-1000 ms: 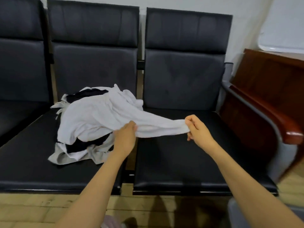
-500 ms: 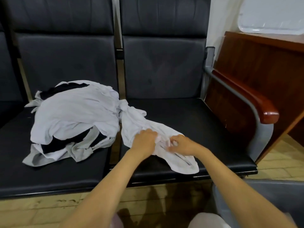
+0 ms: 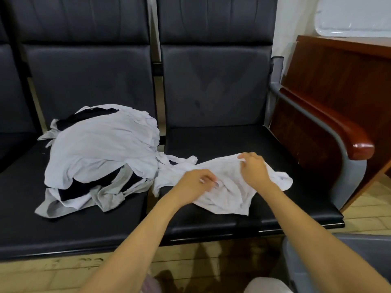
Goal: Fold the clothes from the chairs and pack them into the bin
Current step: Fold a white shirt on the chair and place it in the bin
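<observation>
The grey bin (image 3: 372, 246) sits closest, low at my right, on a pale wood floor (image 3: 63, 273). My arms reach over it to the black seat (image 3: 232, 140) in front of me, where a white garment (image 3: 228, 193) lies crumpled and partly spread. My left hand (image 3: 196, 182) has its fingers curled into the cloth near the middle; my right hand (image 3: 254, 168) pinches the garment's far edge. A strip of the garment trails left toward the pile (image 3: 101, 149) of white and dark clothes heaped on the next seat (image 3: 84, 229). A grey arm with a red-brown wooden rest (image 3: 349, 134) closes the row on the right. Beyond it stands a dark wooden desk (image 3: 338, 66) against a pale wall (image 3: 296, 17).
</observation>
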`<state>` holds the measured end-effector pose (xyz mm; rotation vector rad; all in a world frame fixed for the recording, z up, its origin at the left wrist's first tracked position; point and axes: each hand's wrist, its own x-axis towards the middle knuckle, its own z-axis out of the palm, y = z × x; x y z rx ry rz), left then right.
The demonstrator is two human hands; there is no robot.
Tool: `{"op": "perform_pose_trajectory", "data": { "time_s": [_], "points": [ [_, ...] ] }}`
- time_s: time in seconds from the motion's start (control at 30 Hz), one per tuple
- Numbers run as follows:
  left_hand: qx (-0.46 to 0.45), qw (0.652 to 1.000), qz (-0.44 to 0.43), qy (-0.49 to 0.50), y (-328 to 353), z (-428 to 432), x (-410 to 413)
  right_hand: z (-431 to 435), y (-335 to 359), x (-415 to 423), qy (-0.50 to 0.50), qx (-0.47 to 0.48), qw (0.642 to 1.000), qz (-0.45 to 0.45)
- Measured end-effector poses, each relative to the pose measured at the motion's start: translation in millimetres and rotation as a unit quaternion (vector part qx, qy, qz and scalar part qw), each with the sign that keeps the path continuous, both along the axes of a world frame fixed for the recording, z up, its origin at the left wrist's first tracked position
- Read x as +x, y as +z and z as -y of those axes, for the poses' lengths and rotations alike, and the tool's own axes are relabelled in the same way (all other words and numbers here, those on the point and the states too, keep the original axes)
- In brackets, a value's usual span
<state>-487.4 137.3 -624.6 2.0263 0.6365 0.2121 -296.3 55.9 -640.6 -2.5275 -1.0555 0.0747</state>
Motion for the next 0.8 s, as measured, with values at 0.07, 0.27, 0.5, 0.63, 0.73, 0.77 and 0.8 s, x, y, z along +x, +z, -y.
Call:
{"op": "perform_pose_trajectory", "data": {
  "time_s": [0.07, 0.27, 0.5, 0.63, 0.73, 0.77, 0.8],
  "points": [
    [0.201, 0.974, -0.052, 0.094, -7, -18, -2, -7, 7, -29, 0.095, 0.082, 0.988, -0.091],
    [0.263, 0.932, -0.242, 0.053, -31, -39, -11, -22, -14, -53, 0.135, -0.054, 0.989, -0.033],
    [0.334, 0.918, -0.204, 0.060, -16, -30, -2, 16, 20, -12, 0.078, 0.203, 0.963, -0.161],
    [0.301, 0.941, -0.123, 0.092, -11, -28, 1, 26, 21, 9, -0.016, 0.262, 0.958, -0.111],
    [0.160, 0.985, 0.004, 0.060, 3, -13, 0, 26, 15, 19, -0.058, 0.126, 0.988, -0.072],
    [0.097, 0.995, -0.001, 0.006, 7, -7, -2, 25, 12, 20, -0.066, 0.042, 0.995, -0.069],
    [0.046, 0.997, -0.034, -0.058, 9, -2, -3, 25, 10, 19, -0.075, -0.008, 0.994, -0.079]
  ]
}}
